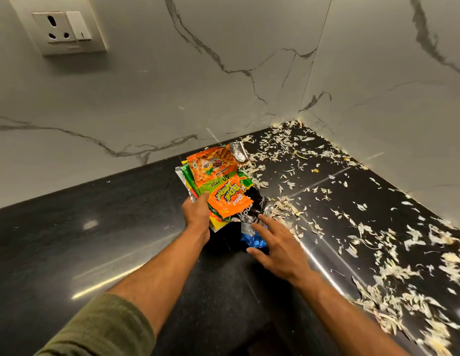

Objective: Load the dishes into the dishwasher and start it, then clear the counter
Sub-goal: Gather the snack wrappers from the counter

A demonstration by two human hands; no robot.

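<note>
The left hand (196, 211) grips a stack of several snack wrappers (218, 181); the right hand (280, 249), fingers spread wide, touches one blue wrapper (252, 238) on the tabletop (95, 227).

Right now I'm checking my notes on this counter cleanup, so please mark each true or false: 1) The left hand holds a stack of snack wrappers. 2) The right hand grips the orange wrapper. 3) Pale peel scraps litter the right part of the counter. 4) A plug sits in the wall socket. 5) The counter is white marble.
1) True: the left hand grips the stack of snack wrappers.
2) False: the right hand is spread open, reaching at the blue wrapper.
3) True: peel scraps cover that side.
4) False: the wall socket is empty.
5) False: the counter is black; the walls are marble.
</note>
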